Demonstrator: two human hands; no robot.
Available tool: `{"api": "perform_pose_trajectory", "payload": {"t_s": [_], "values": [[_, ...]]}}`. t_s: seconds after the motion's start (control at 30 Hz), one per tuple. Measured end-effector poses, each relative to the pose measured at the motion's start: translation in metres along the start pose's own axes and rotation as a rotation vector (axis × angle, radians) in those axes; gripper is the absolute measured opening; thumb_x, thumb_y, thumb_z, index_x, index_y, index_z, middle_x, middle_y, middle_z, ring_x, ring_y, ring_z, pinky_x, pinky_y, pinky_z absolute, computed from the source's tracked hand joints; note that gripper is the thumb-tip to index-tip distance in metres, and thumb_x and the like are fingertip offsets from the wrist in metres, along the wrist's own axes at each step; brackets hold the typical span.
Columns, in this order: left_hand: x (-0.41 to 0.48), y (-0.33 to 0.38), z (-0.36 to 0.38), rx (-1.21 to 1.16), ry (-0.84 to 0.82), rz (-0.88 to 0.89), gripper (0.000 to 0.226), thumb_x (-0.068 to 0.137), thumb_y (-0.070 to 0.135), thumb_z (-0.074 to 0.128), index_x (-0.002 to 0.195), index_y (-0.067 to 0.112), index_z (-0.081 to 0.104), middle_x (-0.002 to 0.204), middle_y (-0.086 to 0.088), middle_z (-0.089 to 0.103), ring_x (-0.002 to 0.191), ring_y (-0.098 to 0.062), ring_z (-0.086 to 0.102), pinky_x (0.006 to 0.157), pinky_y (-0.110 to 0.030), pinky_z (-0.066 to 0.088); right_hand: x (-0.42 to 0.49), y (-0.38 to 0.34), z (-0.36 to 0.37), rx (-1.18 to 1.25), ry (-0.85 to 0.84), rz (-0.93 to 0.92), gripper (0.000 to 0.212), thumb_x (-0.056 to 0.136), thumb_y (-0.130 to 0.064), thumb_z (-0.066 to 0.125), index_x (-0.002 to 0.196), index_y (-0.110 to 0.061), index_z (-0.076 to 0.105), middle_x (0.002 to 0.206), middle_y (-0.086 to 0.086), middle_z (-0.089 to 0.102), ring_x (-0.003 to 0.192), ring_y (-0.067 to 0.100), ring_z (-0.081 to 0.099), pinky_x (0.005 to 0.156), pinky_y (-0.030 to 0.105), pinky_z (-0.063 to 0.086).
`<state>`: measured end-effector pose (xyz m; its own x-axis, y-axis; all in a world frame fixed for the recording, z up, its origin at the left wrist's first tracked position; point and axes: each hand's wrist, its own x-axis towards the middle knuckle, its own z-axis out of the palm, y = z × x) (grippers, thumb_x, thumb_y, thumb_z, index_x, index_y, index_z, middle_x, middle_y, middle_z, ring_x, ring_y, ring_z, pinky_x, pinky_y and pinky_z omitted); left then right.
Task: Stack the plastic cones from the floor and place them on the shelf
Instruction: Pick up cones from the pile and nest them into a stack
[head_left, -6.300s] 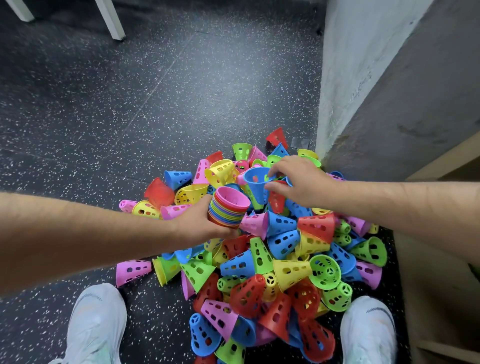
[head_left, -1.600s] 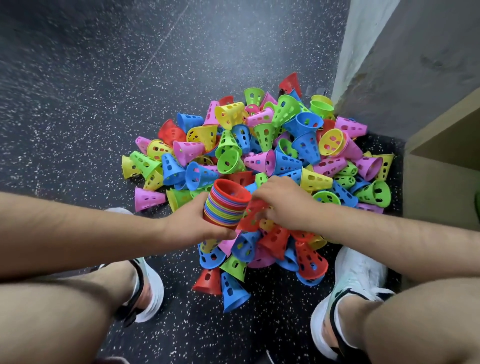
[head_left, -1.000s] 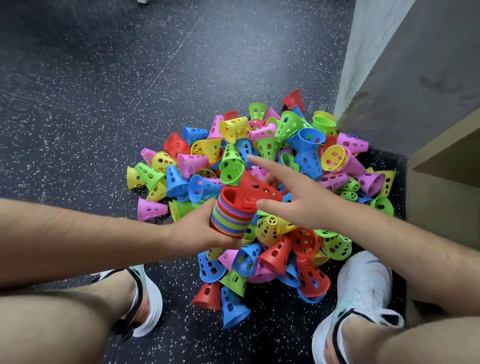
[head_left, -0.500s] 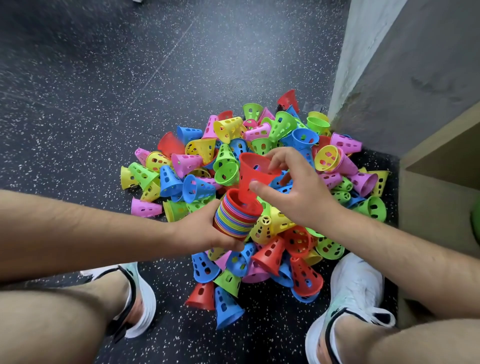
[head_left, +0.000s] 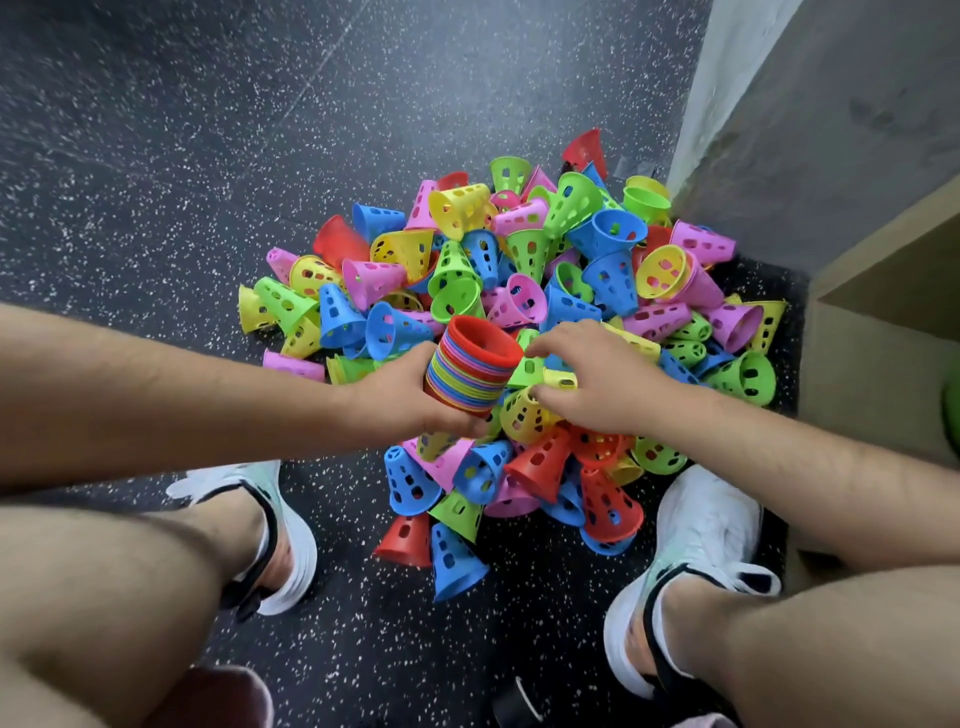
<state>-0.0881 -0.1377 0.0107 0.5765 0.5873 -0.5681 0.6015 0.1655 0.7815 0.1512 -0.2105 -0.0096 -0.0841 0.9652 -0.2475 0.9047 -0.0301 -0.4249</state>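
A heap of perforated plastic cones (head_left: 524, 291) in red, blue, green, yellow and pink lies on the dark speckled floor. My left hand (head_left: 400, 395) grips a nested stack of cones (head_left: 470, 371) with a red one on top, held over the near middle of the heap. My right hand (head_left: 597, 379) is down on the heap just right of the stack, its fingers curled round a yellow cone (head_left: 558, 378). The wooden shelf (head_left: 883, 332) stands at the right edge.
A grey wall (head_left: 810, 114) rises behind the heap at the right. My two white shoes (head_left: 280, 540) (head_left: 691, 551) and bare knees frame the near side of the heap. Open speckled floor (head_left: 208, 130) lies to the left and beyond.
The red cone that my right hand held over the stack now sits on top of it. My right hand has dropped to the heap and closed on a yellow cone.
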Motion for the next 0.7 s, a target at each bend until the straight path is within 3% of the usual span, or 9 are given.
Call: {"api": "perform_pose_trajectory", "payload": {"t_s": [0.17,0.37,0.5,0.6,0.7], "values": [[0.000,-0.012,-0.002,0.027,-0.026,-0.008,0.068,0.067,0.017,0.097,0.122,0.019,0.056,0.106,-0.012,0.074,0.096,-0.027,0.074,0.084,-0.040,0.063,0.000,0.007,0.028,-0.339,-0.076,-0.115,0.055,0.089,-0.054,0.063,0.137,-0.029,0.055,0.128,-0.002,0.051,0.117,0.023,0.045,0.092,0.035,0.034],[-0.005,-0.012,-0.004,0.023,-0.032,0.002,0.060,0.071,0.010,0.094,0.118,0.022,0.058,0.104,-0.014,0.073,0.096,-0.033,0.073,0.085,-0.047,0.062,0.002,0.012,0.038,-0.330,-0.034,-0.134,0.051,0.088,-0.054,0.066,0.131,-0.027,0.060,0.130,0.002,0.049,0.120,0.025,0.042,0.096,0.038,0.035],[-0.006,-0.012,-0.005,0.008,-0.036,0.013,0.056,0.071,0.010,0.093,0.114,0.019,0.059,0.099,-0.016,0.073,0.082,-0.021,0.071,0.083,-0.045,0.061,0.005,0.012,0.023,-0.063,0.088,-0.060,0.046,0.091,-0.052,0.063,0.126,-0.022,0.057,0.126,-0.004,0.055,0.119,0.018,0.046,0.103,0.036,0.039],[-0.004,-0.014,-0.007,0.018,-0.039,0.002,0.054,0.073,0.008,0.092,0.114,0.017,0.058,0.100,-0.021,0.071,0.080,-0.021,0.069,0.078,-0.041,0.060,0.004,0.006,0.005,0.298,0.239,0.072,0.040,0.094,-0.052,0.061,0.120,-0.023,0.051,0.115,-0.008,0.058,0.110,0.011,0.055,0.093,0.029,0.045],[-0.002,-0.014,-0.009,0.025,-0.046,-0.010,0.059,0.072,0.012,0.094,0.118,0.018,0.057,0.105,-0.019,0.072,0.085,-0.020,0.071,0.081,-0.039,0.061,0.003,-0.002,-0.008,0.571,0.389,0.090,0.033,0.094,-0.052,0.060,0.112,-0.030,0.044,0.106,-0.009,0.062,0.102,0.011,0.063,0.087,0.041,0.054]]}}
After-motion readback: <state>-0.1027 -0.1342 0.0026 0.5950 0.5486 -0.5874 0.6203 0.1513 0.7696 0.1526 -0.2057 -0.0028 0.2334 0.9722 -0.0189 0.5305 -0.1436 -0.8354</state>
